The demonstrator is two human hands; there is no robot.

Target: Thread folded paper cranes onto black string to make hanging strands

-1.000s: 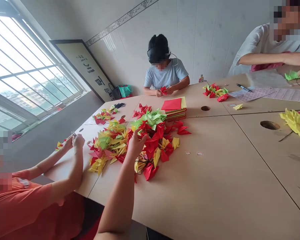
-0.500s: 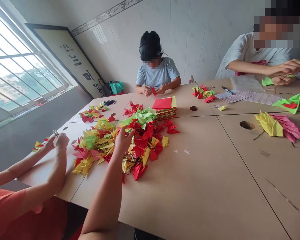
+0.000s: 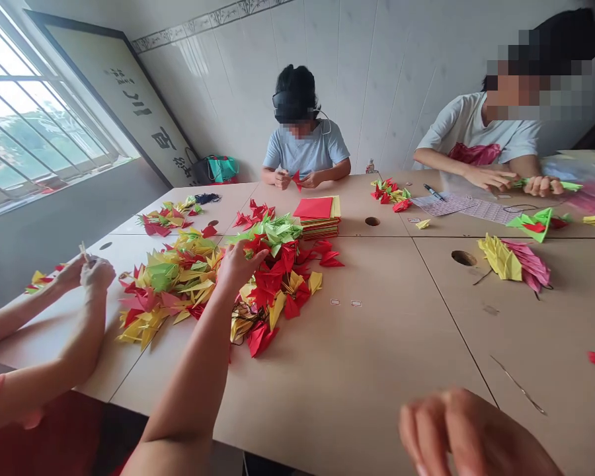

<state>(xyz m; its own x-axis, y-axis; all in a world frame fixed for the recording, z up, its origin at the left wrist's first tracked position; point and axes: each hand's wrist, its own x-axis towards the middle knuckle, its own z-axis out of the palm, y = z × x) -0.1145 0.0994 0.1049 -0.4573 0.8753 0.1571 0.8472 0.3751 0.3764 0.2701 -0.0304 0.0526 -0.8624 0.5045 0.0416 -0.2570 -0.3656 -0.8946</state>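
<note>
My left hand (image 3: 240, 266) reaches into a big heap of folded paper cranes (image 3: 191, 264) in red, yellow and green. Its thumb stands apart from the fingers beside red cranes (image 3: 268, 285) on the heap's right side. No paper shows in its grasp, though some fingertips are hard to make out. My right hand (image 3: 459, 433) hovers over the near table edge at lower right, slightly blurred. Its fingers are loosely bent and apart, with nothing visible in them. Dark cords (image 3: 245, 317) run among the cranes under my left forearm.
Behind the heap stands a stack of square coloured paper (image 3: 320, 210). A yellow and pink crane bundle (image 3: 508, 261) lies near a table hole (image 3: 464, 258); a thin wire-like strand (image 3: 518, 385) lies nearer. Another person's hands (image 3: 92, 271) work at left; two people sit opposite.
My right hand has come into view at lower right. My left hand stays at the heap, its thumb further from the fingers. The view has shifted right.
</note>
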